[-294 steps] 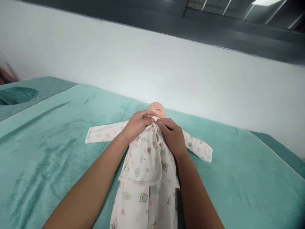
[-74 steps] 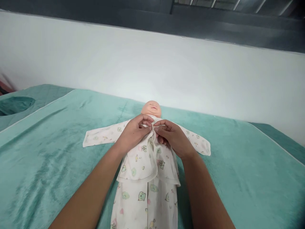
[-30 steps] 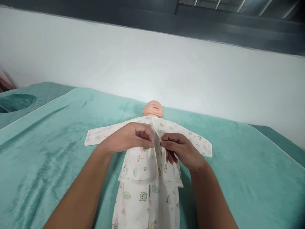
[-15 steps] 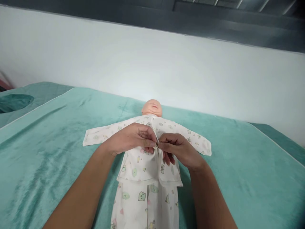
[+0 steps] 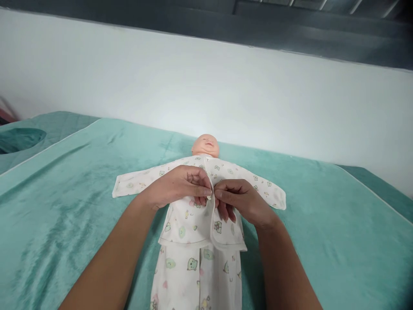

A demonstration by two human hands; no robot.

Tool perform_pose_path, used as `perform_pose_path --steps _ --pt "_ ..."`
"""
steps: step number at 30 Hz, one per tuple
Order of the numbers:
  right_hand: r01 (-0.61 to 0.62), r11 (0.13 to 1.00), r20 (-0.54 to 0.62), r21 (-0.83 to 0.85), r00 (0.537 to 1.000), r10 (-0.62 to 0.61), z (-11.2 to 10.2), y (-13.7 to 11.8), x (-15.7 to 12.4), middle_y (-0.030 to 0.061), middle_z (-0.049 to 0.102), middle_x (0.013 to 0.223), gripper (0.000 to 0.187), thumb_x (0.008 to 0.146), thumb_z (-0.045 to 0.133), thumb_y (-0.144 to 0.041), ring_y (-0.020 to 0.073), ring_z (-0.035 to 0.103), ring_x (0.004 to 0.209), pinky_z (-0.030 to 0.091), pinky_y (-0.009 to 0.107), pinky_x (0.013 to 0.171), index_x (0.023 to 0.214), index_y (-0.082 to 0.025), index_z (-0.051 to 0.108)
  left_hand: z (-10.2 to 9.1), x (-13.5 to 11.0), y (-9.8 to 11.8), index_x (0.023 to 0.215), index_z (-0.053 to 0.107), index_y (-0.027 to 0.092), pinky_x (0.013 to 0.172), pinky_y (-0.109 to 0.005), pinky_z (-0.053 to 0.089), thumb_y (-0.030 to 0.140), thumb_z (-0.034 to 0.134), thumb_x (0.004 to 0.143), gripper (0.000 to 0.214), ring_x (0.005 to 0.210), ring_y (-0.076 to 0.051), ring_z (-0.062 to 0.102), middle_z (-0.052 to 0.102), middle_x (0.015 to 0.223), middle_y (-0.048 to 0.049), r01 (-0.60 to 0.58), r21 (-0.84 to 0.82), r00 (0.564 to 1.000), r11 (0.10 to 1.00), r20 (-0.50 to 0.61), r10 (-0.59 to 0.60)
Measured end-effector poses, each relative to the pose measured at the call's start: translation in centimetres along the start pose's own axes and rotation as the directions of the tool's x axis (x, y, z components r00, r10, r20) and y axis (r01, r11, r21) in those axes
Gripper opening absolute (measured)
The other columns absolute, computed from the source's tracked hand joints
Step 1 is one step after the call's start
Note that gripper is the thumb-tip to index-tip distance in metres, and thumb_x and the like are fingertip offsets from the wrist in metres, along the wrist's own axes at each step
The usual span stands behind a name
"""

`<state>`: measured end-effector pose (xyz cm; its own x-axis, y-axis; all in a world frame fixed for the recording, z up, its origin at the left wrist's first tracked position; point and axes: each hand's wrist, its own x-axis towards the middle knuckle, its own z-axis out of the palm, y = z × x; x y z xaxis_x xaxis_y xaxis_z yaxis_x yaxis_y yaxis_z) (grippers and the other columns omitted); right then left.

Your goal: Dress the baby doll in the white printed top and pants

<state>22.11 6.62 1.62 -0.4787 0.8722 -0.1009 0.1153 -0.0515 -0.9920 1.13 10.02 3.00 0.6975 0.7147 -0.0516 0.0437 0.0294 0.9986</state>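
Note:
A baby doll [image 5: 205, 145] lies on its back, dressed in a white printed jacket [image 5: 187, 226] with its sleeves spread wide and matching trousers [image 5: 180, 280]. At the jacket's front opening, my left hand [image 5: 190, 185] is closed, thumb and fingertips pinching a small pale button [image 5: 209, 197]. Close beside it, my right hand [image 5: 237, 198] pinches the edge of the other front panel, its lower fingers curled behind. That panel's edge [image 5: 212, 224] stands slightly raised and overlaps the left side. The buttonhole is hidden by my fingers.
Teal plush bedding [image 5: 322, 228] spreads under the doll. A white wall [image 5: 206, 86] rises just behind its head, with a dark ledge [image 5: 193, 21] above. A darker oval patch of fabric [image 5: 21, 140] shows at the far left.
The raised front panel's edge has shifted slightly left over the other side. My fingertips have moved a little apart at the button; both arms stay nearly in place.

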Motion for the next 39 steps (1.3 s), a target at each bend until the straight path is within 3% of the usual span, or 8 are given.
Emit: perform_pose_path --steps 4,8,12,16,23,32,39 --pt "-0.018 0.996 -0.042 -0.084 0.999 0.015 0.2 -0.2 -0.1 -0.0031 0.058 0.054 0.015 0.08 0.068 -0.033 0.0111 0.054 0.046 0.038 0.021 0.04 0.082 -0.02 0.062 0.0 0.1 -0.1 0.079 0.064 0.018 0.063 -0.026 0.053 0.028 0.07 0.08 0.012 0.064 -0.013 0.063 0.067 0.07 -0.0016 0.015 0.021 1.0 1.0 -0.015 -0.015" --pt "0.028 0.979 -0.11 -0.203 0.993 -0.051 0.8 -0.3 0.0 -0.0065 0.047 0.055 0.013 0.078 0.069 -0.029 0.0092 0.043 0.049 0.035 0.023 0.045 0.082 -0.023 0.059 -0.1 0.1 -0.2 0.077 0.062 0.018 0.058 -0.025 0.052 0.031 0.071 0.079 0.016 0.059 -0.012 0.061 0.065 0.066 -0.001 0.03 0.039 0.999 0.999 -0.035 -0.028" --pt "0.127 0.944 -0.15 -0.305 0.972 -0.179 1.1 -0.4 0.2 -0.0035 0.054 0.071 0.016 0.074 0.07 -0.025 0.0098 0.04 0.057 0.035 0.025 0.052 0.079 -0.023 0.056 0.0 -0.1 0.1 0.078 0.061 0.018 0.056 -0.024 0.05 0.034 0.071 0.079 0.018 0.06 -0.012 0.061 0.066 0.069 -0.0017 0.043 0.067 0.998 0.997 -0.042 -0.04" --pt "0.138 0.922 -0.162 -0.361 0.965 -0.208 1.2 -0.4 0.3 -0.0015 0.057 0.08 0.016 0.075 0.07 -0.027 0.0114 0.044 0.063 0.036 0.026 0.056 0.078 -0.023 0.055 0.3 -0.2 0.3 0.078 0.06 0.018 0.052 -0.021 0.045 0.034 0.071 0.078 0.019 0.064 -0.013 0.062 0.066 0.07 -0.0013 0.069 0.121 0.997 0.99 -0.042 -0.065" --pt "0.068 0.95 -0.178 -0.305 0.976 -0.127 1.3 -0.4 0.3 -0.001 0.059 0.082 0.028 0.07 0.077 -0.036 0.0145 0.051 0.068 0.038 0.027 0.057 0.078 -0.024 0.053 1.1 -0.2 0.1 0.082 0.054 0.021 0.048 -0.019 0.042 0.029 0.066 0.08 0.015 0.062 -0.011 0.06 0.062 0.068 0.0029 0.09 0.144 0.991 0.985 -0.115 -0.074" --pt "0.077 0.939 -0.162 -0.335 0.977 -0.138 1.2 0.0 0.6 -0.0042 0.055 0.081 0.033 0.067 0.082 -0.029 0.0119 0.046 0.068 0.036 0.025 0.058 0.077 -0.023 0.051 1.8 -0.1 -0.4 0.084 0.051 0.022 0.044 -0.018 0.037 0.02 0.059 0.076 0.011 0.058 -0.01 0.05 0.056 0.066 0.0045 0.096 0.206 0.983 0.974 -0.172 -0.061" --pt "0.108 0.981 -0.053 -0.161 0.992 -0.118 0.2 0.3 0.4 -0.0043 0.048 0.078 0.034 0.068 0.083 -0.03 0.0109 0.043 0.066 0.036 0.025 0.057 0.087 -0.024 0.055 0.8 -0.3 0.0 0.087 0.051 0.022 0.048 -0.019 0.039 0.015 0.06 0.076 0.015 0.06 -0.009 0.051 0.053 0.069 0.0051 0.09 0.047 0.994 0.995 -0.066 -0.086"
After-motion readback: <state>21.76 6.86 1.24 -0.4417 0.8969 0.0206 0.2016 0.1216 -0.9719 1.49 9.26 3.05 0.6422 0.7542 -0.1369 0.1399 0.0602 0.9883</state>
